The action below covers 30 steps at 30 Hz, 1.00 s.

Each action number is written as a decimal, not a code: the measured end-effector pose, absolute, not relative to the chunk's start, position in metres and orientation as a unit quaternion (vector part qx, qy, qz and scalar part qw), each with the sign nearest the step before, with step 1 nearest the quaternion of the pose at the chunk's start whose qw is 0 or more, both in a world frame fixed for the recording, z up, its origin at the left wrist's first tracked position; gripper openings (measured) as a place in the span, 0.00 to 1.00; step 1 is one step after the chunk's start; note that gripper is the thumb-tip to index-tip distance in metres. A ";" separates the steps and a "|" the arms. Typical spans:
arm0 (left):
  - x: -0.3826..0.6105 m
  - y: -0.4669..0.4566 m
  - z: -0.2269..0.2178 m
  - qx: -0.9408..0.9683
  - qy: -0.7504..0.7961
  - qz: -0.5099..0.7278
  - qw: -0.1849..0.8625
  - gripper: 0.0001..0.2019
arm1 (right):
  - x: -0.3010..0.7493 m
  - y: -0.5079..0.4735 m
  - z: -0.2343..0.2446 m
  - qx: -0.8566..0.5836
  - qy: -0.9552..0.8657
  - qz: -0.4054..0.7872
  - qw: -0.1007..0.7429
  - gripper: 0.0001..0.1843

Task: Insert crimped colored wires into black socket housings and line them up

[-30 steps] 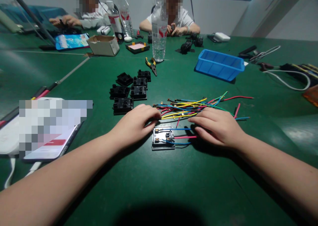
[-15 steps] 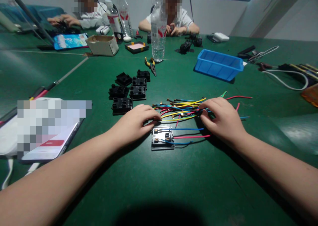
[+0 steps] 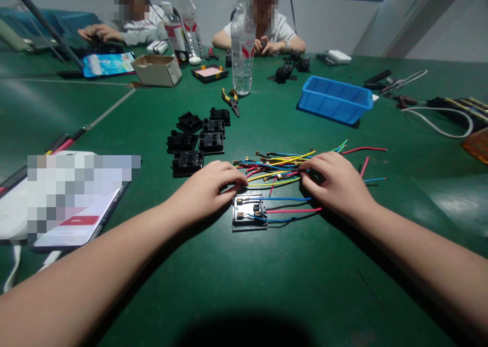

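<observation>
My left hand (image 3: 218, 183) is closed in a pinch at the left end of a thin yellow wire (image 3: 267, 185); its fingertips hide the wire's end. At the right side of a loose heap of coloured wires (image 3: 282, 165) with metal terminals, my right hand (image 3: 335, 181) has its fingers and thumb curled onto several wires. Just below the left fingertips lies a black socket module (image 3: 249, 220), terminals facing up. Two blue wires and a pink-red wire (image 3: 293, 210) run from it to the right.
Several black modules (image 3: 187, 161) lie beyond my left hand. Pliers (image 3: 231, 102), a water bottle (image 3: 243, 57), a blue bin (image 3: 335, 100) and a cardboard box (image 3: 158, 71) stand farther back. A phone (image 3: 84, 204) lies at left. Two people (image 3: 280, 29) sit opposite.
My right hand has shifted slightly left along the wire heap, and a blue wire beside it now sticks out farther right. My left hand and the module have stayed put.
</observation>
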State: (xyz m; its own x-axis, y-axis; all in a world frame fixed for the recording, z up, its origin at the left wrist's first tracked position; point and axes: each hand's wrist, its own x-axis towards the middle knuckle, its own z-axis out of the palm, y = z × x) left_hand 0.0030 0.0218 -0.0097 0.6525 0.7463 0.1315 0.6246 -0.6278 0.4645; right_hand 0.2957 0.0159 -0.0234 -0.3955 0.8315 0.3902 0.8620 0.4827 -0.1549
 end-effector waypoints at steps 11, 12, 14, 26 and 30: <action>0.003 0.022 -0.012 0.890 0.383 0.158 0.191 0.09 | 0.294 0.013 -0.020 -0.436 -0.865 -0.015 0.248 0.05; 0.003 0.022 -0.012 0.891 0.382 0.159 0.189 0.09 | 0.294 0.012 -0.020 -0.432 -0.866 -0.017 0.253 0.05; 0.003 0.022 -0.012 0.891 0.380 0.165 0.185 0.09 | 0.294 0.012 -0.020 -0.426 -0.866 -0.022 0.261 0.05; 0.003 0.014 -0.005 0.775 0.515 0.343 0.131 0.11 | 0.292 0.008 -0.017 -0.414 -0.863 -0.034 0.288 0.05; 0.004 0.015 -0.006 0.770 0.525 0.337 0.136 0.11 | 0.292 0.009 -0.017 -0.415 -0.863 -0.033 0.286 0.05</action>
